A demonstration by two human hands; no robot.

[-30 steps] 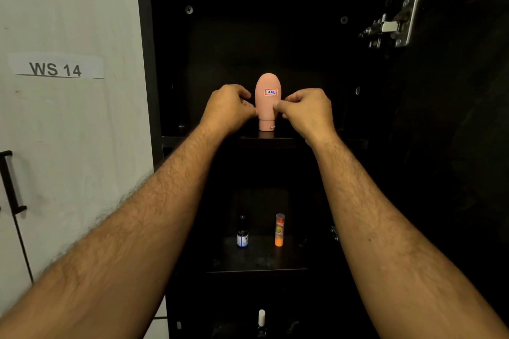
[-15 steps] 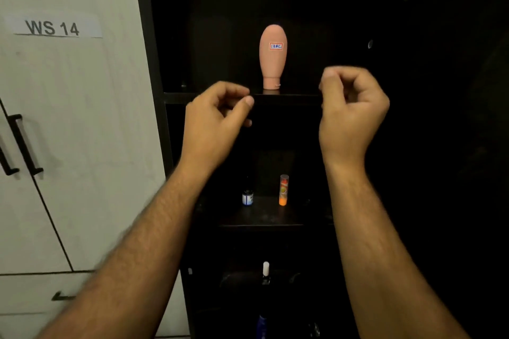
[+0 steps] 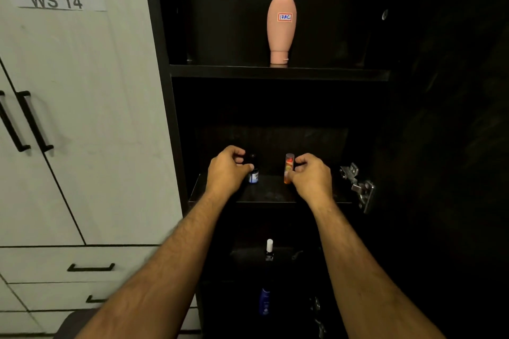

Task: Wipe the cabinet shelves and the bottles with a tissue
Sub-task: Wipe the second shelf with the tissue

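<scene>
A pink bottle [image 3: 281, 27] stands cap-down on the upper shelf [image 3: 330, 74] of a dark open cabinet. On the middle shelf [image 3: 270, 192] stand a small dark bottle with a blue label [image 3: 254, 173] and an orange tube [image 3: 288, 166]. My left hand [image 3: 227, 170] curls its fingers round the small dark bottle. My right hand [image 3: 312, 176] pinches the orange tube with thumb and fingers. No tissue is visible.
Lower shelves hold a white-capped small bottle [image 3: 269, 249] and a blue bottle [image 3: 265, 301]. A metal hinge [image 3: 359, 187] sticks out at the right of the middle shelf. White cupboard doors with black handles [image 3: 34, 121] and a "WS 14" label [image 3: 55, 0] stand to the left.
Both hands left the pink bottle on the upper shelf and dropped to the middle shelf, where they now hold the small dark bottle and the orange tube. The view tilted downward.
</scene>
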